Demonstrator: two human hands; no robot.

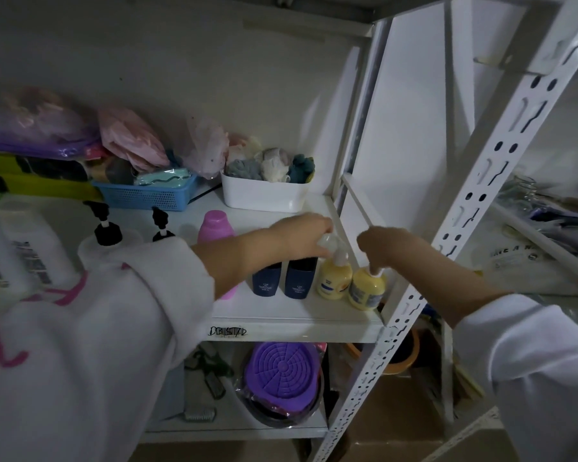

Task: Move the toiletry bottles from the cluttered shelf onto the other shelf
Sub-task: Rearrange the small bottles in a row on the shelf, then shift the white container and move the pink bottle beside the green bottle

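Pick-up step: your left hand (302, 236) and right hand (381, 245) each close fingers on a yellow plastic pump bottle's (335, 276) pump at the white shelf's (281, 315) near right corner; next, lift both clear.

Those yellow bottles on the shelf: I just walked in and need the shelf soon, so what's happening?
A person is reaching both hands to two yellow pump bottles at the shelf's right front corner. The left hand holds the pump of the left yellow bottle; the right hand grips the pump of the right yellow bottle. Both bottles stand on the shelf beside two dark blue bottles.
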